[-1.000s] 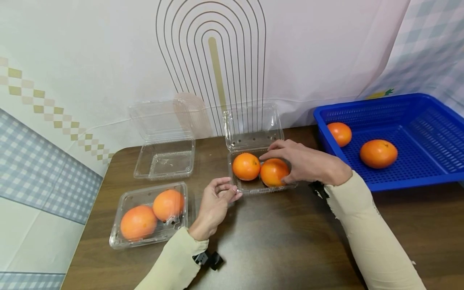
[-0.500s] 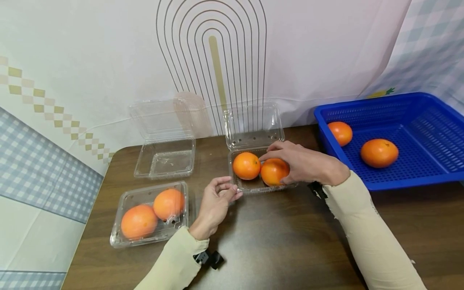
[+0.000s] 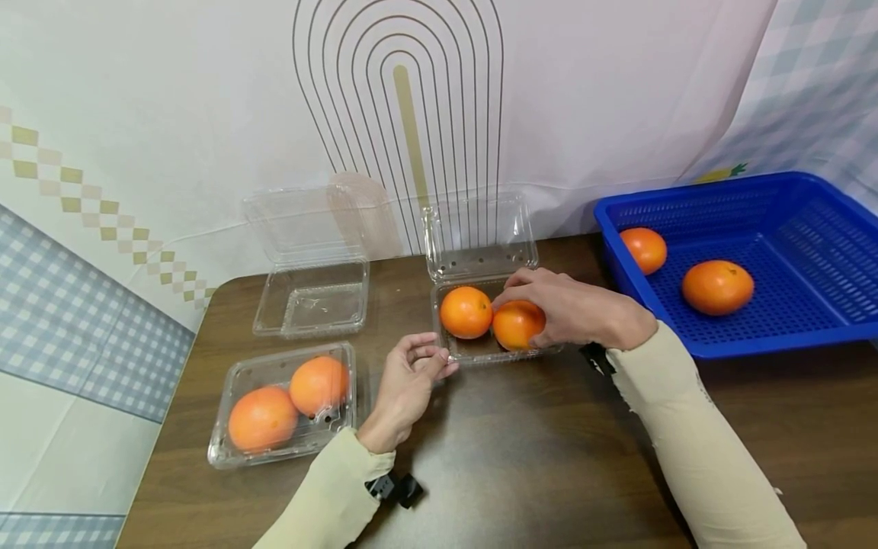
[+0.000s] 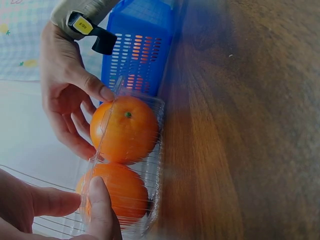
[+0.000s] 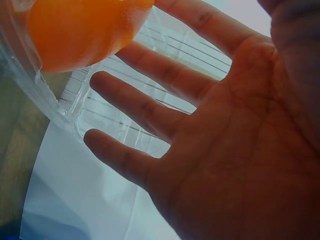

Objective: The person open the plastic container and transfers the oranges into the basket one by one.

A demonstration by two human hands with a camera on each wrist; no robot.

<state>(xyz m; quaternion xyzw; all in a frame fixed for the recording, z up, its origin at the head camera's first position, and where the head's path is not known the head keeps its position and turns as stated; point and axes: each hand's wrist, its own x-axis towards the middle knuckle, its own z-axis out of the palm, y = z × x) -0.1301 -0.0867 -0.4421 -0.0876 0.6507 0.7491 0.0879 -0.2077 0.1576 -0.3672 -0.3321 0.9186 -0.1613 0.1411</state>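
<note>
In the head view, two oranges sit side by side in an open clear plastic clamshell container (image 3: 480, 355) with its lid raised behind. My right hand (image 3: 572, 309) spans the right orange (image 3: 516, 325), thumb at its near side and fingers at its far side. In the right wrist view the lower fingers spread apart beside that orange (image 5: 85, 35). Thumb and finger of my left hand (image 3: 411, 381) pinch the container's near left rim, close to the left orange (image 3: 466, 313). The left wrist view shows this pinch at the rim, with the right orange (image 4: 127, 130) beyond.
A second open clamshell (image 3: 312, 301) stands at the back left with nothing inside. In front of it lies a closed clamshell (image 3: 309, 444) holding two oranges. A blue plastic basket (image 3: 796, 347) on the right contains two more. A patterned cloth (image 3: 583, 99) hangs behind the table (image 3: 507, 465).
The right hand and the orange under it have shifted very slightly left, toward the other orange. The left hand keeps its pinch on the rim.
</note>
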